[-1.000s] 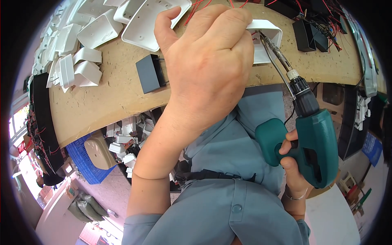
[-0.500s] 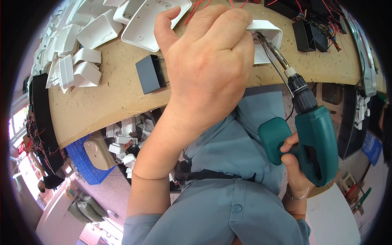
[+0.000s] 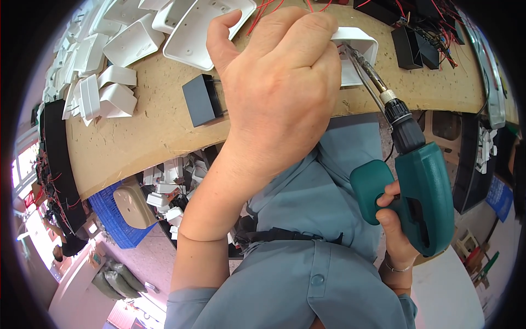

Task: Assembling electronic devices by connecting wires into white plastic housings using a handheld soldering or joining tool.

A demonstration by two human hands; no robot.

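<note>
My right hand (image 3: 395,229) is wrapped round the handle of a green soldering gun (image 3: 424,189), one finger at its trigger. The gun's metal tip reaches into a white plastic housing (image 3: 359,37) on the bench, close to the fingers of my left hand (image 3: 279,88). That hand is bent over the housing's left side with its fingers curled in and the little finger lifted. Its fingertips are hidden, so what they grip does not show. A bit of red wire (image 3: 341,50) shows by the tip. Left of my wrist lies a small black box (image 3: 201,100).
White plastic housings (image 3: 131,44) crowd the bench's far left. Black boxes (image 3: 408,48) with red wires and small circuit parts stand at the far right. Below the bench edge are a blue basket (image 3: 115,219), a beige plastic cover (image 3: 133,205) and loose white parts (image 3: 164,189).
The soldering gun's body has sunk slightly toward me with my right hand, and its tip has shifted a little within the housing. My left hand has stayed nearly still.
</note>
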